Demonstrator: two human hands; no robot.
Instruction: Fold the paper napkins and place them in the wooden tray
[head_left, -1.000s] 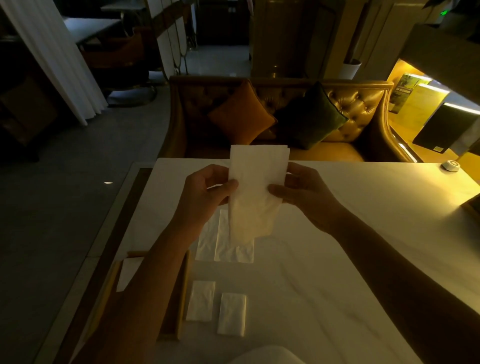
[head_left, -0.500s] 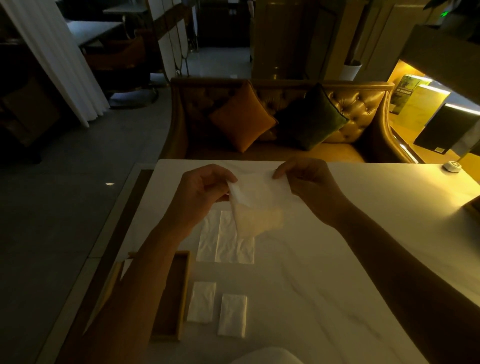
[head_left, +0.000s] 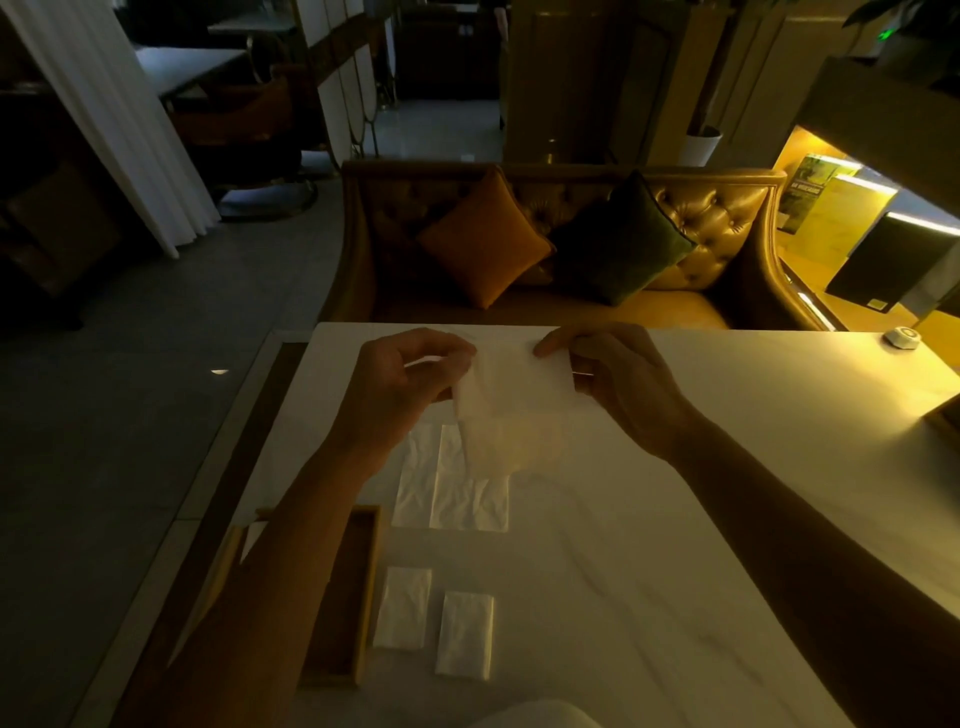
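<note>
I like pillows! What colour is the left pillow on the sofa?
Orange; the left pillow shows best in the head view.

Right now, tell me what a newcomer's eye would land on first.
The thin white paper napkin, pinched along its upper edge by the left hand and right hand, hangs over the pale marble table, far middle. Nearer, two small folded white napkins lie beside the rectangular wooden tray at the table's left.

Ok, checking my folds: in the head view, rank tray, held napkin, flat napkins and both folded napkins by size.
1. tray, partly hidden by an arm.
2. held napkin and flat napkins: alike; the held one is raised, so unranked.
3. left folded napkin and right folded napkin: alike.
</note>
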